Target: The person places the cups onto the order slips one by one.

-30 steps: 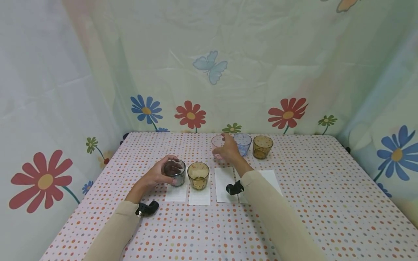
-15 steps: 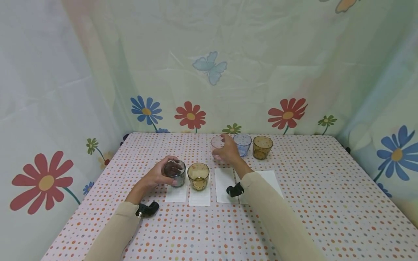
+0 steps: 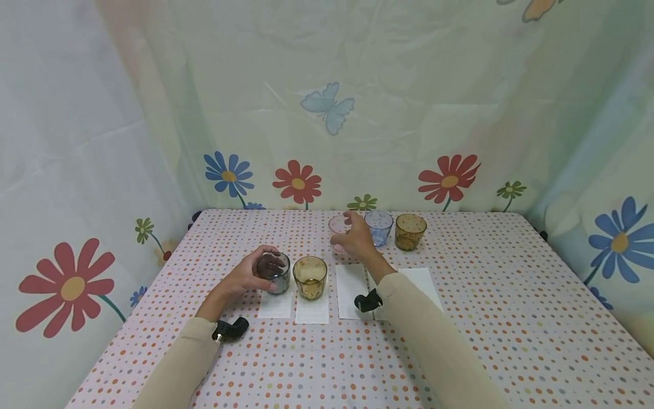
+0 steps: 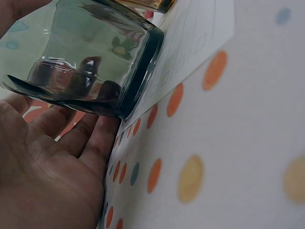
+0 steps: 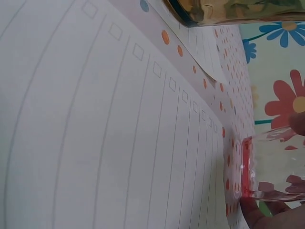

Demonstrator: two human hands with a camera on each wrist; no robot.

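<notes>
My left hand (image 3: 245, 275) grips a dark grey glass tumbler (image 3: 281, 279) on its left side, thumb in front and fingers behind. In the left wrist view the tumbler (image 4: 90, 62) has its base right at a lined white sheet (image 4: 190, 47). At the back of the table my right hand (image 3: 361, 238) holds a clear pink tumbler (image 3: 337, 225) between thumb and fingers. The right wrist view puts the pink tumbler (image 5: 276, 164) upright, its base close over the dotted cloth. An amber tumbler (image 3: 310, 277) stands on a sheet beside the grey one.
Just right of the pink tumbler stand a blue tumbler (image 3: 378, 228) and a brown one (image 3: 410, 232). More lined white sheets (image 3: 350, 289) lie in front, partly under the right forearm. A dotted cloth (image 3: 317, 369) covers the table, and a flowered curtain (image 3: 388, 136) hangs behind it.
The pink tumbler and my right hand have shifted very slightly left, away from the blue tumbler. My left hand stays on the grey tumbler, and the head view has tilted up a little.
</notes>
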